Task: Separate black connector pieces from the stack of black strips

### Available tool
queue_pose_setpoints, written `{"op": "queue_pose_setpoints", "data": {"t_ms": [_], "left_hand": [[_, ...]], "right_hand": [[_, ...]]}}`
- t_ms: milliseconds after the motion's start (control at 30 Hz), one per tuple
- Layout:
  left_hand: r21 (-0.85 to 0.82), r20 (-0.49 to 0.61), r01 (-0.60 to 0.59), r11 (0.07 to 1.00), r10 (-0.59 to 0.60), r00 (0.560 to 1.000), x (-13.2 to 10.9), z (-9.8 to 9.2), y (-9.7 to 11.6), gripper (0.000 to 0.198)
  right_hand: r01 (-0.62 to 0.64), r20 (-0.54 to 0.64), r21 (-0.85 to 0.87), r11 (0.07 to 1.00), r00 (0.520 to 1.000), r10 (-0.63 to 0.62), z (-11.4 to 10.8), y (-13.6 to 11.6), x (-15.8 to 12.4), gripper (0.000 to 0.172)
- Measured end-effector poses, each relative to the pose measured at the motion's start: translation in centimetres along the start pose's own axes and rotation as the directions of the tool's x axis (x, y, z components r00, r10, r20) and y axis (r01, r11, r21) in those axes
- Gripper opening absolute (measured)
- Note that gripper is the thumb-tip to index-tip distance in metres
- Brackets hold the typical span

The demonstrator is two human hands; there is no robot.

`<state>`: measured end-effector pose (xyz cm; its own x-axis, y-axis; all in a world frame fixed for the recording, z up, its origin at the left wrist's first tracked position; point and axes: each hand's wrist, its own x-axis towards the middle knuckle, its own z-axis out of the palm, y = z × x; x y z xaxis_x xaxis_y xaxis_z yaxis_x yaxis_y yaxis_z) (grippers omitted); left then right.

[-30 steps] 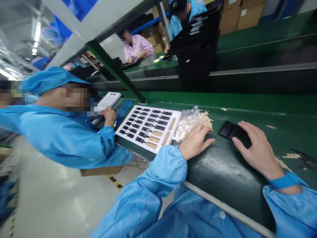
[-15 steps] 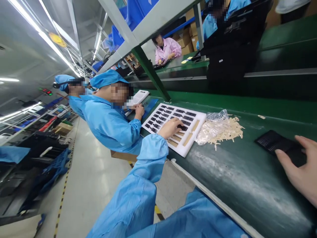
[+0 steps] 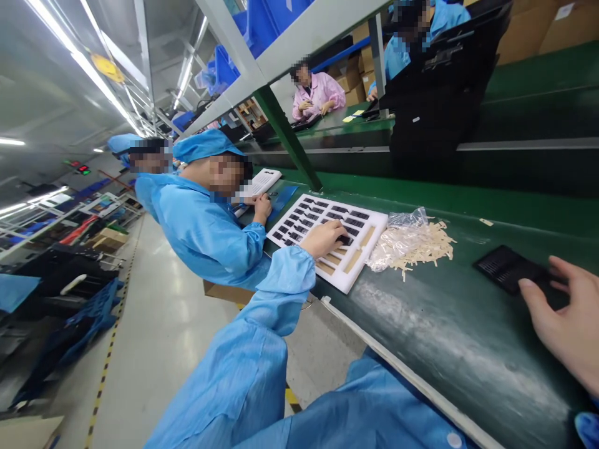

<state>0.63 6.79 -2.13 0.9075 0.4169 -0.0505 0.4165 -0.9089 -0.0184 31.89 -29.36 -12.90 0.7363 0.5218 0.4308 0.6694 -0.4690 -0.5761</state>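
My left hand (image 3: 325,239) reaches over a white foam tray (image 3: 369,249), fingers bent down onto a small black slotted piece (image 3: 346,240) in one of its slots. The fingertips partly cover that piece. Rows of similar black pieces fill much of the tray, and bare tan slots show at its near right side. At the right edge, my right hand (image 3: 568,318) has thumb and fingers at opposite edges of a flat black slotted plate (image 3: 500,268) low over the green bench. The plate's right end is hidden by the hand.
Beside the tray lies a clear plastic bag (image 3: 397,240) with a heap of small tan strips (image 3: 428,246). One loose strip (image 3: 485,222) lies farther right. A co-worker in blue (image 3: 206,218) sits at left. A green post (image 3: 287,140) rises behind the tray.
The view has shifted slightly. My left hand stays on the same part of the tray. The right hand has moved a little along the black plate, and its fingers sit slightly differently.
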Motion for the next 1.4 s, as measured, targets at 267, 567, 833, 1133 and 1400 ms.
{"op": "queue_pose_setpoints", "data": {"t_ms": [267,567,833,1133,1400], "left_hand": [[-0.421,-0.421,-0.345,0.839,0.156,0.894,-1.8,-1.1,6.6,0.029],[-0.597,-0.627,-0.718,0.358,0.350,0.696,4.9,2.5,19.6,0.030],[-0.903,-0.394,-0.412,0.124,0.148,0.907,7.0,5.9,21.8,0.022],[-0.992,-0.108,-0.098,-0.084,0.121,0.987,7.0,6.4,21.9,0.046],[-0.972,-0.001,0.032,-0.232,0.141,0.990,6.8,6.0,21.9,0.050]], "right_hand": [[0.018,0.021,-0.030,0.999,1.000,-0.017,-1.1,-2.2,-0.1,0.060],[-0.012,0.111,0.545,0.838,0.992,-0.058,-2.6,-5.9,-1.5,0.032],[-0.230,0.347,0.674,0.702,0.937,-0.026,-2.4,-6.2,-1.8,0.040],[-0.091,0.188,0.587,0.804,0.982,-0.026,-2.1,-6.4,-2.0,0.028],[0.188,0.034,0.400,0.897,0.975,-0.220,-2.5,-6.5,-1.8,0.018]]}}
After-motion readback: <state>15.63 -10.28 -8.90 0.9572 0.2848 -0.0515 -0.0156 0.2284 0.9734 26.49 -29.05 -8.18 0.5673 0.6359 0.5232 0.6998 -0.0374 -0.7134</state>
